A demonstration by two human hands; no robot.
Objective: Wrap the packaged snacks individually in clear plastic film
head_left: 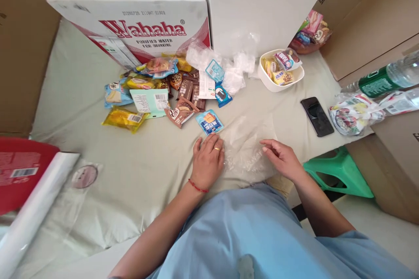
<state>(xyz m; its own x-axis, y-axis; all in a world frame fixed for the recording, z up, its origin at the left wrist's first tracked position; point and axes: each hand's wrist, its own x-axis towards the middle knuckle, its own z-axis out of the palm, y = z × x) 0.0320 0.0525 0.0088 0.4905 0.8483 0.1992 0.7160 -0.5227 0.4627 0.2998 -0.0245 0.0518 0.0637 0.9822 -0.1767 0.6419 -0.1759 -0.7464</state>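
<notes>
My left hand [207, 161] lies flat on the cloth, palm down, fingers stretched forward. Its fingertips are at the lower edge of a small blue snack packet [210, 122]. Between my hands is a thin, crumpled clear plastic bag [247, 150], hard to tell from the cloth beneath. At the bag's right side is my right hand [283, 158], turned sideways, with thumb and index finger a little apart and no object visible between them. Beyond my left hand is a pile of wrapped snacks, including a brown packet [181, 112], a yellow packet [125, 119] and a pale green packet [149, 102].
A white bowl [266, 79] holds several snack packets. Clear wrappers [240, 63] lie beside it. A phone [317, 116], a tied bag [350, 115] and a bottle [379, 79] are at right. A Wahaha box [131, 48] stands behind; a green stool [342, 172] is below the edge.
</notes>
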